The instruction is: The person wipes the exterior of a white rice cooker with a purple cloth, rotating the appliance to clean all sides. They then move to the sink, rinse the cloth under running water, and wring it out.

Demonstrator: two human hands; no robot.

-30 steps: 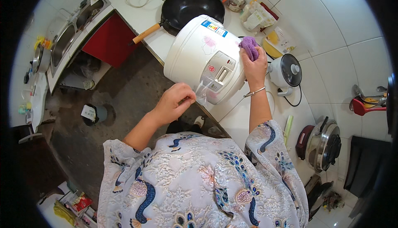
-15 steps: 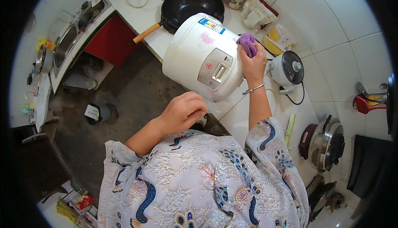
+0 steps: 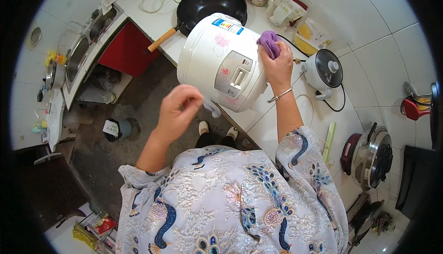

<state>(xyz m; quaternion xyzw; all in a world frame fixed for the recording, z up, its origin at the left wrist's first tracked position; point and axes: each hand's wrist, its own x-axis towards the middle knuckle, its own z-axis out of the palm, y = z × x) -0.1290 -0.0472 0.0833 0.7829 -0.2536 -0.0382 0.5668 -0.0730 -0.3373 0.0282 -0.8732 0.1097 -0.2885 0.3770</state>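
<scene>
A white rice cooker [image 3: 197,57] with pink flower prints and a front control panel stands tilted at the counter's edge. My right hand [image 3: 279,67] grips a bunched purple cloth [image 3: 269,44] and presses it to the cooker's right end. Left of the cooker's lower side, my left hand [image 3: 179,111] is raised over the floor with its fingers pinched. From them sticks out a small translucent piece [image 3: 213,109], blurred, seemingly clear plastic. The cooker's far side and underside are hidden.
A black wok [image 3: 210,4] with a wooden handle sits right behind the cooker. On the white counter [image 3: 302,150] are a small lidded electric pot [image 3: 324,69], a steel pot [image 3: 367,158] and food packets [image 3: 282,10]. A bin [image 3: 119,129] stands on the floor.
My left hand has moved up and left, away from the cooker's lower edge, with the translucent piece. My right hand and cloth stay at the cooker's right end. The view has shifted slightly.
</scene>
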